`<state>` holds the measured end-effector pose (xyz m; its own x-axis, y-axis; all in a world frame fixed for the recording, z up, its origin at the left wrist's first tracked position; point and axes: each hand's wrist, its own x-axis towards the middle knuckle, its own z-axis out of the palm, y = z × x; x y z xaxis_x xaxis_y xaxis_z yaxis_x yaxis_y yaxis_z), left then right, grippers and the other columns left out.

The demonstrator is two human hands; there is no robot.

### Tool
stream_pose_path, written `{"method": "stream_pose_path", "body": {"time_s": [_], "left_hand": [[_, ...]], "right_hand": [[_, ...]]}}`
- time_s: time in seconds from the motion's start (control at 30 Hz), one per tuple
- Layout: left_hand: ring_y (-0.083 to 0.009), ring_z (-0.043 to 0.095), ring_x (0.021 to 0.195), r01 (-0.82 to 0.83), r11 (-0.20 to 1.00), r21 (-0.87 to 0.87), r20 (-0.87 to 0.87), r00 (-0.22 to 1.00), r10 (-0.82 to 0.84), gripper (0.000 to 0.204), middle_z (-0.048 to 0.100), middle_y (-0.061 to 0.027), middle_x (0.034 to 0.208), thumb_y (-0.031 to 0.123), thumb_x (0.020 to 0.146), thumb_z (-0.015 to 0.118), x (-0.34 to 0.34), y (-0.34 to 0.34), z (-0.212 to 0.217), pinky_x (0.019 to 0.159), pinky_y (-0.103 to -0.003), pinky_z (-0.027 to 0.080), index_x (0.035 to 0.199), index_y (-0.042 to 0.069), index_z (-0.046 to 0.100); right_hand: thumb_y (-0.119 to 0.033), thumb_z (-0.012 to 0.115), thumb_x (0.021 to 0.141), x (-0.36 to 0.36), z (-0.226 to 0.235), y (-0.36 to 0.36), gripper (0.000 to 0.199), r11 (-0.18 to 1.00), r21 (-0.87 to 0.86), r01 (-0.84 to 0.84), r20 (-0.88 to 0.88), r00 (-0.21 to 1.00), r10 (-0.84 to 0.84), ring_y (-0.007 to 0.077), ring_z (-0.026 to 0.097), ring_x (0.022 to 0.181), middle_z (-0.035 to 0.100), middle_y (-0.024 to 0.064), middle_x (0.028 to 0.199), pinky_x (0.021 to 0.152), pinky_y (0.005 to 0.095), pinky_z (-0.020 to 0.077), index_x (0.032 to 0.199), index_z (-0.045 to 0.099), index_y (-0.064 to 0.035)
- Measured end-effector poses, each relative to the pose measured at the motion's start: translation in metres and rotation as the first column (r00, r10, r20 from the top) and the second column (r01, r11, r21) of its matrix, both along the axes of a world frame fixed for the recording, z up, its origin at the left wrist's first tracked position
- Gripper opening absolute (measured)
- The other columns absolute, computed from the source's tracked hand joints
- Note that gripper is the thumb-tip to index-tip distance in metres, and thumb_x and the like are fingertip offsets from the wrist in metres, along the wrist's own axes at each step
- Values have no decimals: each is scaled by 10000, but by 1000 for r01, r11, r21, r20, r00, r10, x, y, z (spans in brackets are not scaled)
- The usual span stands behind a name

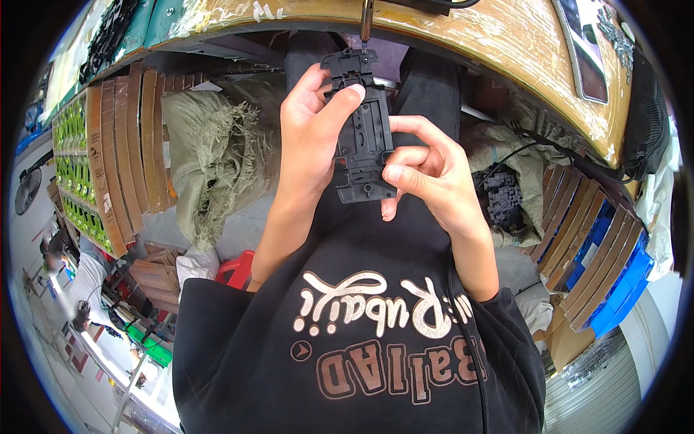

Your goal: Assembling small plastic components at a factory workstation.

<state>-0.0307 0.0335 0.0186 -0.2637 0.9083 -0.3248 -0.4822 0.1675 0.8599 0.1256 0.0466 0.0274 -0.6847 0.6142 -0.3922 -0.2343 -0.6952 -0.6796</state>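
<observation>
A black moulded plastic part (367,134), long and flat with ribs and slots, is held up over my lap. My left hand (314,119) grips its upper left side, the thumb lying across its face. On the lower right edge, my right hand (426,166) pinches the same part between thumb and fingers. The tip of a narrow screwdriver (366,25) meets the part's top end; its upper portion runs out of the picture, and I cannot tell whether it sits in a screw.
Ahead is a worn wooden bench (499,43) bearing a phone-like slab (584,54) and a pile of screws (614,37). A woven sack (213,159) stands left, near stacked cardboard layers (134,145). Similar black parts (504,199) fill another sack at right, beside blue crates (618,286).
</observation>
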Motion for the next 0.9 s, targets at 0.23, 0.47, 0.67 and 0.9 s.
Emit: {"method": "stream_pose_path", "body": {"time_s": [0.23, 0.47, 0.67, 0.9], "left_hand": [[-66, 547, 686, 3, 1000, 7, -8, 1000, -3, 214, 582, -57, 832, 40, 786, 545, -1, 1, -2, 598, -205, 455, 988, -21, 506], [-63, 547, 682, 18, 1000, -15, -52, 998, -19, 211, 585, -55, 824, 44, 782, 549, -2, 1, -5, 598, -202, 452, 981, -14, 510], [-63, 546, 673, 16, 1000, -2, -37, 999, -16, 204, 584, -52, 823, 42, 785, 544, -4, 4, -9, 587, -202, 452, 980, -11, 511], [-63, 547, 676, 10, 1000, 6, -35, 999, -10, 204, 583, -56, 825, 40, 789, 539, -4, 6, -5, 587, -200, 455, 983, -16, 508]], "right_hand": [[-9, 598, 779, 0, -1, 0, 404, 1000, 14, -1, 8, 1000, 0, 167, 597, 526, 597, 104, 677, 504, 244, 483, 1122, 390, 39], [-11, 601, 776, -1, -2, 2, 397, 1000, 5, -7, 24, 1000, 7, 159, 592, 525, 594, 95, 673, 501, 241, 482, 1116, 401, 40], [-11, 606, 773, -3, -3, 4, 396, 1000, -4, 4, 24, 1000, -4, 154, 584, 521, 590, 91, 669, 500, 241, 483, 1111, 407, 40], [0, 597, 776, -3, -4, 4, 398, 1000, 9, 9, 7, 1000, -9, 161, 587, 524, 590, 101, 672, 501, 244, 482, 1116, 395, 41]]}}
